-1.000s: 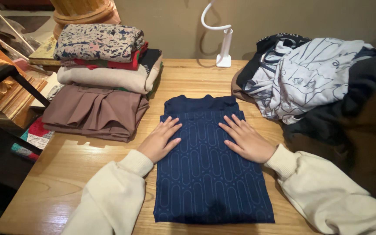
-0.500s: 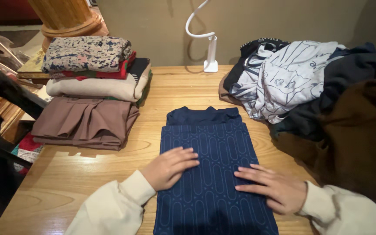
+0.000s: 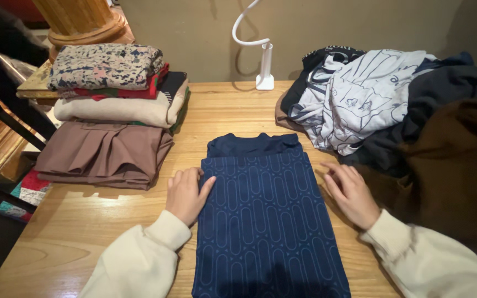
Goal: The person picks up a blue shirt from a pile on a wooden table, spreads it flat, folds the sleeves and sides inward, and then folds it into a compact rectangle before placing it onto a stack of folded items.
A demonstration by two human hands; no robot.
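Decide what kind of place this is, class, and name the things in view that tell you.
Probably a room at home, or a small workroom, used for folding laundry: a folded stack of clothes and an unsorted heap of garments flank a navy folded garment on a wooden table.

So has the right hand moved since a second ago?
Yes. The right hand has slid off the middle of the folded navy shirt to its right edge, toward the heap of unfolded clothes.

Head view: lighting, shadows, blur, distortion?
Head view: warm, dim light; soft shadows fall left of the folded stack and darken the bottom of the navy garment; wide-angle stretch at the edges; left hand and right hand sharp, no glare.
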